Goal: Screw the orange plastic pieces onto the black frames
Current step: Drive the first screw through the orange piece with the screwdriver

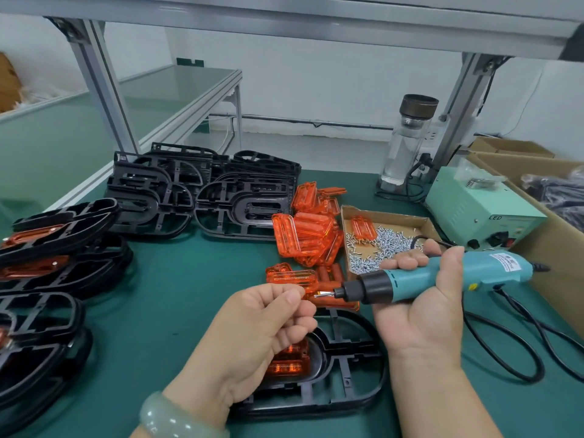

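A black frame [344,368] lies on the green mat in front of me with an orange piece [289,358] seated in its left half, partly hidden by my left hand. My left hand [268,324] hovers above it with thumb and forefinger pinched together at the bit of the screwdriver; what they pinch is too small to see. My right hand [423,298] grips a teal electric screwdriver [442,275], held level with its bit pointing left at those fingertips. A heap of loose orange pieces [308,232] lies behind.
A cardboard tray of screws [379,248] sits right of the heap. Bare black frames [196,191] are stacked at the back, frames fitted with orange pieces [50,251] at the left. A green power unit [480,210], a glass bottle [407,143], a cardboard box [556,222] and the screwdriver's cable [518,349] fill the right.
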`<state>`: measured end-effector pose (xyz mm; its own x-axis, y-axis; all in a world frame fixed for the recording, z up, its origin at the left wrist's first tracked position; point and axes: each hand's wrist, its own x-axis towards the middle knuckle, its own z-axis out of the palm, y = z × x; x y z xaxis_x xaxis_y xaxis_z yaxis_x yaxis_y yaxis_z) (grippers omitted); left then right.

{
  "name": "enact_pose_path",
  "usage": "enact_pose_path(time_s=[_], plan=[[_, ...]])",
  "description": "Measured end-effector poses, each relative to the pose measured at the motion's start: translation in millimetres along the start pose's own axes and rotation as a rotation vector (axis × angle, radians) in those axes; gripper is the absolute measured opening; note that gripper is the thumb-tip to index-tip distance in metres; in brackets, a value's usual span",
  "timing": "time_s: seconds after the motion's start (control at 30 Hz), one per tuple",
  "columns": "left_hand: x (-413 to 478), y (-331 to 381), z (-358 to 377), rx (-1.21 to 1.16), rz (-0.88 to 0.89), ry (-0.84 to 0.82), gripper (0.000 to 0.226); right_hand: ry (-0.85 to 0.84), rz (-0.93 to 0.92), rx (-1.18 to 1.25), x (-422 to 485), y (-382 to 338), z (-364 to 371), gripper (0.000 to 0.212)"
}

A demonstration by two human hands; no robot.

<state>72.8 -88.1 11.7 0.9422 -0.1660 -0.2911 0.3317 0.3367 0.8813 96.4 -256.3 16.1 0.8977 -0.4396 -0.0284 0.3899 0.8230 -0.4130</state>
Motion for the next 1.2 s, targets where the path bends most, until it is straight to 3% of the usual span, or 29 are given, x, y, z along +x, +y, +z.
enact_pose_path(time_s=[0.1,0.3,0.73,1.2], plan=[[0.2,-0.1,1.6,-0.057,-0.064,-0.038,0.010,-0.009,0.001,0.002,-1.8,0.7,-0.1,0.023],[-2.7,4.5,1.3,-0.170,-0.155,-0.124,0.032,-0.024,0.003,-0.015,-3.8,2.6,1.3,0.025],[-1.8,3.0,-1.2,-0.135,-0.178,-0.138,0.027,-0.020,0.015,0.009,-4.5,0.9,2.4,0.028],[-2.2,-0.1,-0.1,-0.060,-0.084,-0.157,0.020,-0.027,0.015,-0.004,-5.4,1.6,1.8,0.027]])
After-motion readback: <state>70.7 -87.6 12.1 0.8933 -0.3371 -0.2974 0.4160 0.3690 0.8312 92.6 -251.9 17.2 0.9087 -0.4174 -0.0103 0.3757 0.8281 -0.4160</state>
